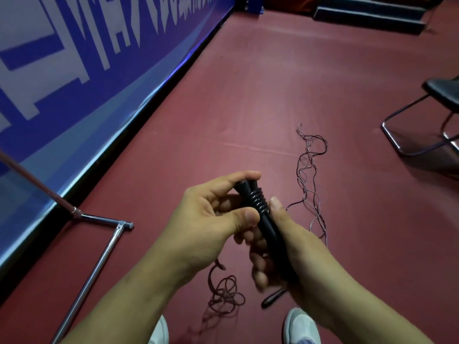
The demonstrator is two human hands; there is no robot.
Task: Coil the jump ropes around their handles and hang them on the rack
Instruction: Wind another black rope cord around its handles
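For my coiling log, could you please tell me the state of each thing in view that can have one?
Handles: held together, tilted, apparently a few rope turns round them.
Left-hand grip: curled round the handles' top.
Right-hand grip: curled round their lower part.
Long rope: uncoiled, trailing on floor.
Rope tangle: loose loops on floor.
Spare handle: lying on floor, unheld.
Rack: base on floor.

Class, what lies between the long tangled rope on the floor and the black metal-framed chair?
Only bare red floor between long tangled rope and black metal-framed chair, per head view.
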